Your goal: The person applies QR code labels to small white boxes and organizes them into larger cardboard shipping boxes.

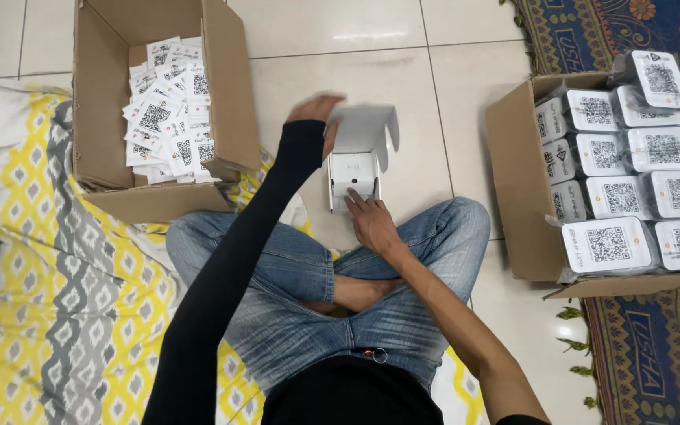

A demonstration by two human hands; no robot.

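I sit cross-legged on the glossy cream floor tiles [356, 31], and the small white cardboard carton [353, 175] stands just past my knees, its smooth lid flap tipped up and back so the blank inside shows. It is a matte, squared little box with crisp folded edges and two small dark marks on its front panel. My right hand [371, 222] rests against the near side of the carton, fingers spread flat on its lower edge rather than pinched. My left hand [318, 110], at the end of a tight black sleeve, hovers at the far left corner of the carton beside the raised flap; it is blurred, the grip loose and open, holding nothing that I can make out.

Left of the carton stands a big brown corrugated cardboard box [104, 102] with its flaps up, holding a loose heap of small white paper cards printed with black square codes [168, 110]. Right of the carton, another brown corrugated box lying on its side [517, 181] is packed with rows of white rounded cartons in clear shiny wrap [619, 197]. That box sits on a patterned blue woven rug [639, 346]. Under my legs lies a soft yellow, grey and white patterned cloth [64, 260].
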